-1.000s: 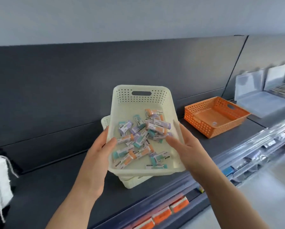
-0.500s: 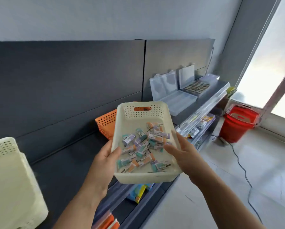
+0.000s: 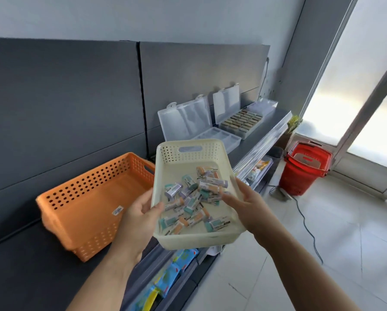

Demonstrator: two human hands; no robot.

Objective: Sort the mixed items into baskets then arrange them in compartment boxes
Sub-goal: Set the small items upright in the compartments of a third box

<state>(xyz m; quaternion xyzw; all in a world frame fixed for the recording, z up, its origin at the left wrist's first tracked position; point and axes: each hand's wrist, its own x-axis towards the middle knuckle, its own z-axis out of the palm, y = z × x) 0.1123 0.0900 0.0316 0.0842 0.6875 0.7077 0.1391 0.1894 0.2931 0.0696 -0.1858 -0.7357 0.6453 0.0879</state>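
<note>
While you're holding the cream perforated plastic basket up off the dark grey shelf, both hands are on it: your left hand grips the left rim with the thumb hooked inside, and your right hand clamps the right rim. A loose heap of small teal, orange and purple packets sits in it. The orange perforated plastic basket is on the shelf just to the left. Further along, a clear plastic compartment box stands lid-up, with a second clear box beside it, filled in rows. There's a red shopping basket on the floor
</note>
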